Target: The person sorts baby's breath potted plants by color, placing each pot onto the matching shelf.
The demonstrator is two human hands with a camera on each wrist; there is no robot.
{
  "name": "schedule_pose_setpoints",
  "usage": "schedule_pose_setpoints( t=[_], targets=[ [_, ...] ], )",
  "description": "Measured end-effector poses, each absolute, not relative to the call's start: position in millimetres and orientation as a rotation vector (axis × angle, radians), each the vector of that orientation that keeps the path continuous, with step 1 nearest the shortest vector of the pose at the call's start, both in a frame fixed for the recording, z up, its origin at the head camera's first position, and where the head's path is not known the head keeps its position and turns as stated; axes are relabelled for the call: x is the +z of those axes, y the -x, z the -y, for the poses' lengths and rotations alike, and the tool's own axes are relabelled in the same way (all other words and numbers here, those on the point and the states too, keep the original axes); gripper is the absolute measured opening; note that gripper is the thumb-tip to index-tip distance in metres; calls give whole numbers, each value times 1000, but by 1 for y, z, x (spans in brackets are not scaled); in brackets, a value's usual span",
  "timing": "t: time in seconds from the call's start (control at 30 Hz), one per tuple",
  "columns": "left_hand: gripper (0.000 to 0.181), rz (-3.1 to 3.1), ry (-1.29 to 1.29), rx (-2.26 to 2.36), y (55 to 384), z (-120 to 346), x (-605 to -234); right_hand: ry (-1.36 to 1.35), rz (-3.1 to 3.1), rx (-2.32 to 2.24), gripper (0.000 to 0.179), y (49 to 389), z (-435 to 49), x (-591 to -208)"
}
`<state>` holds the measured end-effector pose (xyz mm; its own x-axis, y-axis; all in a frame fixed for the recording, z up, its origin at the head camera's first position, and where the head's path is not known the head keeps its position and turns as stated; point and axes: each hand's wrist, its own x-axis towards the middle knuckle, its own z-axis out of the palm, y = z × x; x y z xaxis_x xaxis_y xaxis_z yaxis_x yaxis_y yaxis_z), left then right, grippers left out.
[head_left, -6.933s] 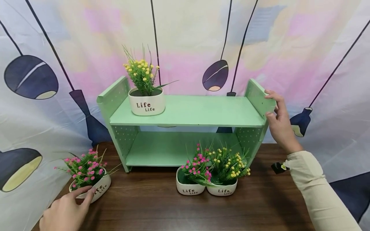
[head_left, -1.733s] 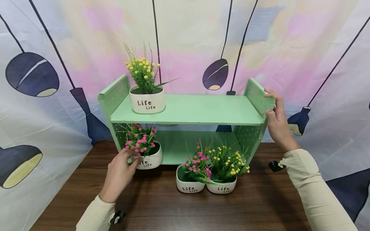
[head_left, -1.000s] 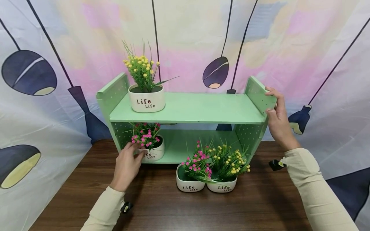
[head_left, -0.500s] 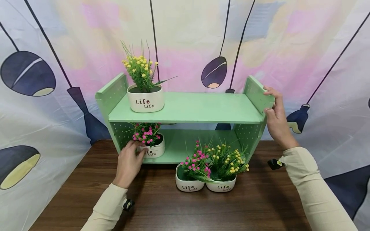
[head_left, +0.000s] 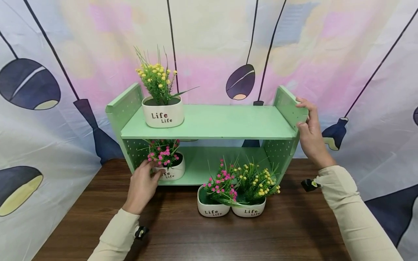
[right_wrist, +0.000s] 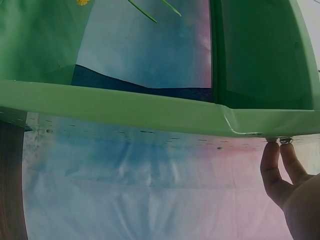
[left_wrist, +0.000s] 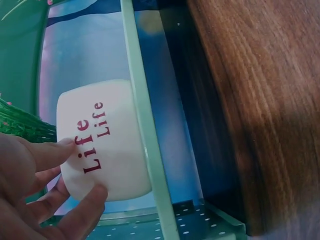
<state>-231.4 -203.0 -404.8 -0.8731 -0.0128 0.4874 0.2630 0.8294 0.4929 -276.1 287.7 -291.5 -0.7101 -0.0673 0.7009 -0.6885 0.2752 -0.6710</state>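
Observation:
A light green two-tier shelf stands on the wooden table. On its lower tier, at the left end, sits a white flower pot with pink flowers, marked "Life". My left hand holds this pot by its left end, thumb on the front and fingers near the rim. In the left wrist view the pot rests against the shelf's front lip, fingertips on its white face. My right hand grips the shelf's right side panel at its upper front edge; in the right wrist view fingertips touch the panel's outer face.
A pot with yellow flowers stands on the upper tier at the left. Two more pots, one pink-flowered and one yellow-flowered, stand side by side on the table before the shelf. A patterned curtain hangs behind.
My left hand has carried the pink-flowered pot from the table at left onto the lower tier and farther in. Over the last half second it stays nearly still. My right hand keeps its grip.

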Motion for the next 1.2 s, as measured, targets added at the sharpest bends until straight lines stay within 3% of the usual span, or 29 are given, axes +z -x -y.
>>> schedule_pose_setpoints(
  t=[1.2],
  targets=[
    [16,2492,227,-779,230,203,-408,-690,1969,1492,51,278,-287,-293]
  ],
)
